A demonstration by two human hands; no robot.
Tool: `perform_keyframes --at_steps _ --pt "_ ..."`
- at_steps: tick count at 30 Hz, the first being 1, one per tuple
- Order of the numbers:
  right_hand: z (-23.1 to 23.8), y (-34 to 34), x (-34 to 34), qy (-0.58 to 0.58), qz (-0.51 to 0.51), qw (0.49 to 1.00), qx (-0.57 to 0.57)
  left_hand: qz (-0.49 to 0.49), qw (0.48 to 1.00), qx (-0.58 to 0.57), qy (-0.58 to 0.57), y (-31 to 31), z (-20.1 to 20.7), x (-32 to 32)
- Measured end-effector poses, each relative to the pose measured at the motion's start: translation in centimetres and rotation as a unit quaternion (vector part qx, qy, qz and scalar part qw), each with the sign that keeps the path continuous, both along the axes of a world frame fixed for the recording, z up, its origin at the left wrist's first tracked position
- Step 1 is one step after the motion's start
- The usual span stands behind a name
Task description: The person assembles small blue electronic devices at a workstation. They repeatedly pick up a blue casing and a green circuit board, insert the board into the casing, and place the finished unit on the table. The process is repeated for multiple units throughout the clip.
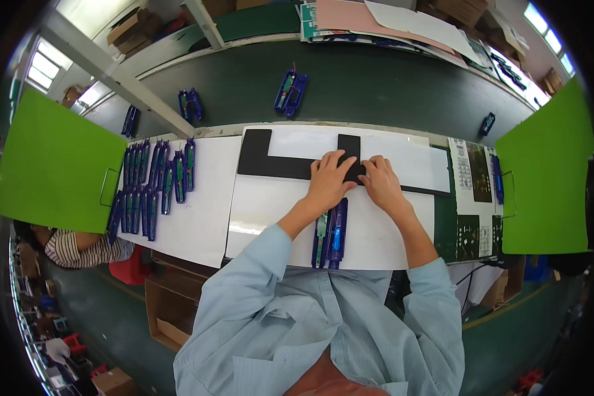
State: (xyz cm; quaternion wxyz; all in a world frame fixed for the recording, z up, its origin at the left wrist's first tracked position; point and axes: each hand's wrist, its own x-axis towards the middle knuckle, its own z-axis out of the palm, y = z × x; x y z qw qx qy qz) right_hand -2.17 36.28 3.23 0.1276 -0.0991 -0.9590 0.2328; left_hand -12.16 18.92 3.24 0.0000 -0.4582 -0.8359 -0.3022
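A flat black angular piece lies on a white sheet on the bench in front of me. My left hand rests on its right part, fingers bent and apart, the thumb separate from the forefinger. Close beside it, my right hand touches the right edge of the black upright part, its fingers also bent and parted. Nothing shows clearly between the fingers of either hand. Below my hands, near the bench's front edge, lie two halves of a blue casing: one bears a green circuit board, and the other is a blue shell.
Several blue casings with green boards stand in rows at the left. More casings lie on the dark green surface beyond. Green panels flank the bench on both sides. Stacked sheets lie at the back, and a cardboard box sits below left.
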Motion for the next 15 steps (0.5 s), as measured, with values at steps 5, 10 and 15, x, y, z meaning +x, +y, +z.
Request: perform_keyframes --at_steps 5,10,15 --pt "-1.6 0.4 -0.5 0.031 -0.015 0.999 -0.031 0.009 0.999 -0.035 -0.022 0.4 -1.3 -1.0" --pt "-2.5 2.3 -0.7 0.049 -0.042 0.981 -0.181 0.021 1.000 -0.013 -0.010 1.1 -1.4 -0.7" --pt "0.3 -0.6 1.1 0.100 -0.046 0.955 -0.275 0.039 0.999 0.023 -0.002 0.5 -1.4 -0.1"
